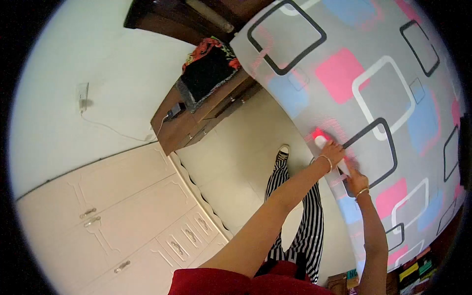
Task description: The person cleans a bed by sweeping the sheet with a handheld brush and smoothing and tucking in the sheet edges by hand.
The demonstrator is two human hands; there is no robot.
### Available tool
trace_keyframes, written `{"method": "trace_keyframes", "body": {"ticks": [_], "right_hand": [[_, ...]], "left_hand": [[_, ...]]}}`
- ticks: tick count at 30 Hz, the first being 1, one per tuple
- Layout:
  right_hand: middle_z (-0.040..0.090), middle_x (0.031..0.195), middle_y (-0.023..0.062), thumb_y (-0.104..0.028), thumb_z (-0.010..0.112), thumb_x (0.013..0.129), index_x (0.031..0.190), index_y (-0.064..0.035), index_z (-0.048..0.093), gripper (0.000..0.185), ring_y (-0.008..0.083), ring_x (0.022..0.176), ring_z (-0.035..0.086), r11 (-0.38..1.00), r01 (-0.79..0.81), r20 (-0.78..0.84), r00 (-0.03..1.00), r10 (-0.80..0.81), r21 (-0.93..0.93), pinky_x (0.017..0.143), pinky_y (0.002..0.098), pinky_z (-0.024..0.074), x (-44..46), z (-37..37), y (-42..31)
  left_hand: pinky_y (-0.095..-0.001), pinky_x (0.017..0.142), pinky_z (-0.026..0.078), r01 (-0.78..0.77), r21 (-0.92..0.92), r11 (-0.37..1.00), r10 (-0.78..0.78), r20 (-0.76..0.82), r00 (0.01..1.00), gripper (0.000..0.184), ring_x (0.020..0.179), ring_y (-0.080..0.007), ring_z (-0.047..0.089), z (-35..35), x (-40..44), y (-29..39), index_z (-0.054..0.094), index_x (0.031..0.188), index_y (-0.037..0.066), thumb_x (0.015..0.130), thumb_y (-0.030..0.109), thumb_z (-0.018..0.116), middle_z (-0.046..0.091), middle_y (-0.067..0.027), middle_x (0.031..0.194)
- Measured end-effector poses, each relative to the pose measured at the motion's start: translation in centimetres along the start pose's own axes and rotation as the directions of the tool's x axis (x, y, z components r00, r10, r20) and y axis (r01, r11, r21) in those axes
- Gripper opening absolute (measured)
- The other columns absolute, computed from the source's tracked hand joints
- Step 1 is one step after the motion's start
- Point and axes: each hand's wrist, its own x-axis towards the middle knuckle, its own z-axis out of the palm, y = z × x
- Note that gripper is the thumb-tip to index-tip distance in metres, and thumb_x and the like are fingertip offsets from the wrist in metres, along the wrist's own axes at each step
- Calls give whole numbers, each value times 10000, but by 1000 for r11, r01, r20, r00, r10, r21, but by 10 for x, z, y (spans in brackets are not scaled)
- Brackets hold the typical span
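Tool: the pink-and-white tool [321,141] is at the bed's [306,129] long edge beside the person, well away from the corners; whether it presses on the sheet [393,105] is hidden.
Left hand: the left hand [334,153] is wrapped over the tool's middle.
Right hand: the right hand [358,182] grasps the tool's lower end, just behind the left.
Sheet risk: pushing hard could ruck the sheet or drag it off the mattress edge.
Grip risk: the tool sits so near that edge that a loosened grip might drop it to the floor [236,142].
Legs: striped trouser legs [312,211] stand close beside the bed, leaving little room to step nearer.
Desk: folded dark cloth [206,73] and a black charger [175,110] lie on the wooden desk [184,130] near the bed's upper corner; a cable [113,127] runs to the wall socket [83,98].
Cupboard: the cream cupboard [132,206] stands well apart, across the floor.
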Motion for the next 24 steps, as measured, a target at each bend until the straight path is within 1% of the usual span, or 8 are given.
{"method": "trace_keyframes", "body": {"ticks": [2,4,6,7,9,10,17,24], "right_hand": [[621,872,191,-103,604,727,1379,-221,223,764,364,704,610,1000,-7,-173,985,11,25,619,455,489,7,-5,13],[619,853,199,-117,606,735,1342,-137,275,692,369,696,606,996,15,-238,971,7,92,605,453,487,17,-6,14],[613,837,208,-159,599,757,1280,-73,329,595,387,691,598,990,-141,9,990,141,-4,607,466,483,13,19,23],[607,804,221,-212,579,786,1210,-24,364,512,409,706,589,996,-29,-32,999,26,-86,620,490,474,3,31,15],[598,799,238,-240,561,807,1132,-13,403,427,414,734,582,980,-197,224,956,189,14,646,514,460,-15,33,-7],[599,801,237,-223,570,797,1112,-8,411,413,408,728,584,994,-82,115,991,74,70,654,501,460,-27,43,-9],[617,773,216,-317,573,809,998,-14,505,364,386,739,602,997,75,357,932,-62,-24,668,463,474,-17,37,-66],[617,761,208,-409,507,838,976,-36,507,398,386,727,603,989,147,239,959,-150,33,653,484,461,78,-10,-129]], "left_hand": [[-379,876,342,-78,30,996,84,-338,938,102,933,-218,527,-3,18,-5,592,812,104,727,133,544,575,-61,868],[-358,917,311,-17,78,997,32,-192,981,197,1020,-196,523,-6,26,-5,625,914,108,797,149,472,604,-67,992],[-359,911,319,103,79,992,-109,74,991,199,1016,-197,531,9,24,4,634,902,103,810,162,468,611,-55,972],[-367,900,327,170,4,985,-164,285,944,210,1010,-198,541,15,16,8,648,885,111,827,178,457,621,-38,958],[-373,885,340,107,68,992,-117,161,980,206,1022,-199,538,33,-16,19,647,915,130,831,169,463,622,-33,980],[-374,886,342,110,10,994,-109,249,962,200,1024,-205,538,46,-28,18,635,947,131,811,161,493,618,-39,994],[-396,921,335,253,-104,962,-183,443,877,372,1066,-243,525,35,-112,-11,582,1035,95,668,135,625,593,-91,1046],[-494,1001,250,226,27,974,-225,251,941,322,1115,-266,492,-28,-107,-117,561,1067,91,751,152,545,555,-99,1137]]}}
